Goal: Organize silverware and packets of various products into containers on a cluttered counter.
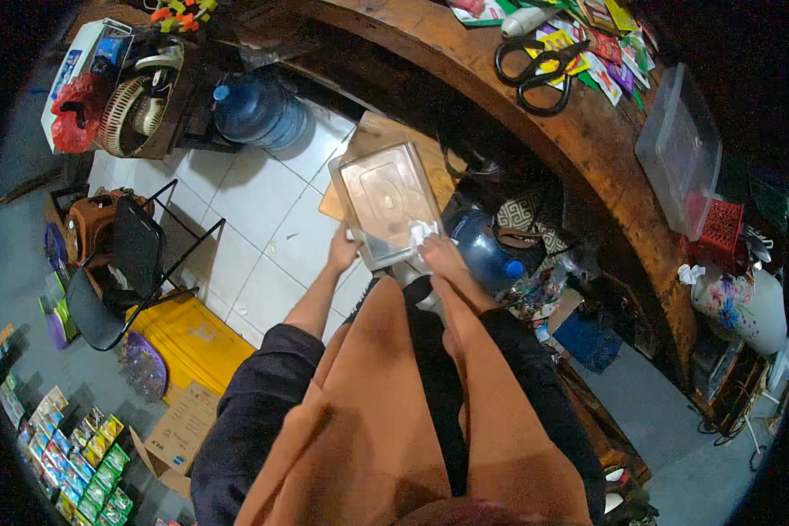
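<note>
A clear rectangular plastic piece (pixel 384 184), a container or its lid, is tilted in front of my knees above the floor. My left hand (pixel 345 247) grips its near left corner. In my right hand (pixel 440 254) is a crumpled white tissue (pixel 421 231), pressed against the near right part of the plastic. The fingertips of that hand are partly hidden by the tissue. Beneath and behind the plastic, a light wooden board (pixel 427 148) shows through and around it.
Blue water jugs stand ahead left (pixel 263 115) and right (pixel 483 246). A wooden table (pixel 605 171) curves along the right, bearing black scissors (pixel 539 75), sachets and a clear plastic bin (pixel 680 151). Leftward are a black folding chair (pixel 138 243), a yellow panel (pixel 193 335) and a cardboard box (pixel 182 427).
</note>
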Demonstrator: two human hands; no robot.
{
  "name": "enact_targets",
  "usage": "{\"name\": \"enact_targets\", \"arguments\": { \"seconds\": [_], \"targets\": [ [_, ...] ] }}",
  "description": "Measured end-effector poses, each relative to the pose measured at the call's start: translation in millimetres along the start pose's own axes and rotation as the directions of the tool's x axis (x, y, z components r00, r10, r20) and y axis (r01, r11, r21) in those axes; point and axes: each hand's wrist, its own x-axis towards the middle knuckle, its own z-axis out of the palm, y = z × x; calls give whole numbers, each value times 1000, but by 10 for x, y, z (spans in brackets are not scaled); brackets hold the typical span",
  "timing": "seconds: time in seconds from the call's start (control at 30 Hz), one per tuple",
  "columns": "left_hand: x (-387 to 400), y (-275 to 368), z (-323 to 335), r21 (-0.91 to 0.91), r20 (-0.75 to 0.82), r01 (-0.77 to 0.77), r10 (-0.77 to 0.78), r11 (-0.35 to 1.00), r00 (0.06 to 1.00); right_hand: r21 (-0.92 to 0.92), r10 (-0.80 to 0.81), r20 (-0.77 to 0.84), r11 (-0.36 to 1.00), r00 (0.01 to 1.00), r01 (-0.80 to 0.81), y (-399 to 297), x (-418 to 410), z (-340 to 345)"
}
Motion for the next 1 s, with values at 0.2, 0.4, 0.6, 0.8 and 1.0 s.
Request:
{"name": "enact_targets", "arguments": {
  "seconds": [0.2, 0.4, 0.6, 0.8, 1.0],
  "targets": [
    [307, -258, 381, 87, 1, -48, 48, 995, 999, -171, 60, -230, 980, 971, -101, 379, -72, 527],
    [265, -39, 288, 129, -22, -53, 57, 990, 998, 457, 529, -160, 788, 834, -412, 289, -188, -488],
    [-97, 1584, 244, -47, -476, -535, 452, 843, 754, 284, 455, -822, 849, 341, -446, 115, -778, -2589],
    [-503, 3597, 610, 328, -122, -883, 942, 337, 314, 150, 487, -780, 756, 394, -637, 675, -392, -3177],
    [-605, 4156, 1041, 786, 58, -593, 934, 176, 354, 34, 518, -774, 610, 366, -791, 546, 13, -3354]
  ]
}}
